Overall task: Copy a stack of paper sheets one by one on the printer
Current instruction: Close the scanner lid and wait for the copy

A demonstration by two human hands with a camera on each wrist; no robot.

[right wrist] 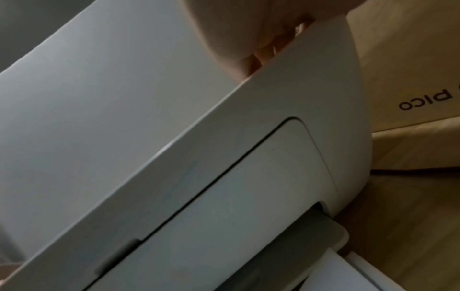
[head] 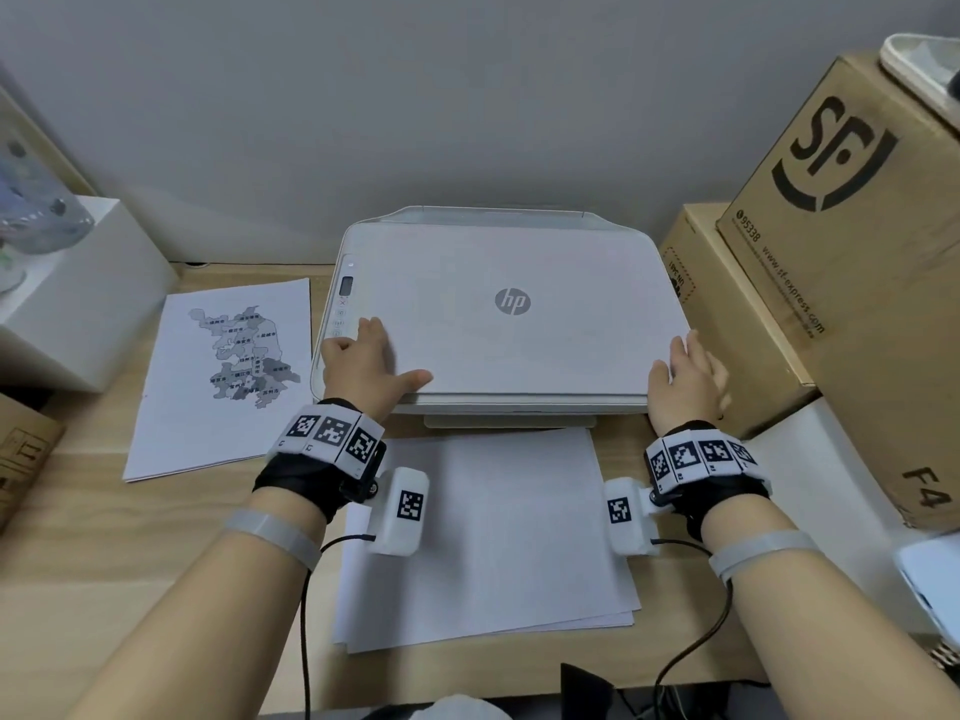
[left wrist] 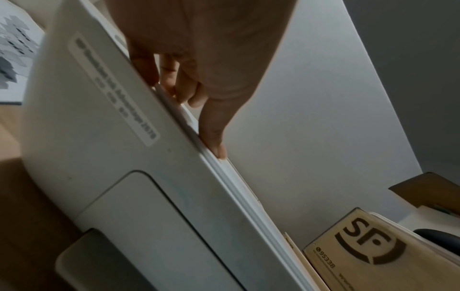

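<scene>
A white HP printer stands at the middle of the wooden desk with its scanner lid down. My left hand rests on the lid's front left corner, beside the control panel. Its thumb lies along the lid's front edge. My right hand rests on the lid's front right corner, some fingers hanging over the side. A printed map sheet lies left of the printer. A stack of blank sheets lies in front of it, between my wrists. The right wrist view shows the printer's front.
Cardboard boxes, one marked SF, are stacked close against the printer's right side. A white box stands at the left, with another cardboard box at the left edge. A grey wall is right behind the printer.
</scene>
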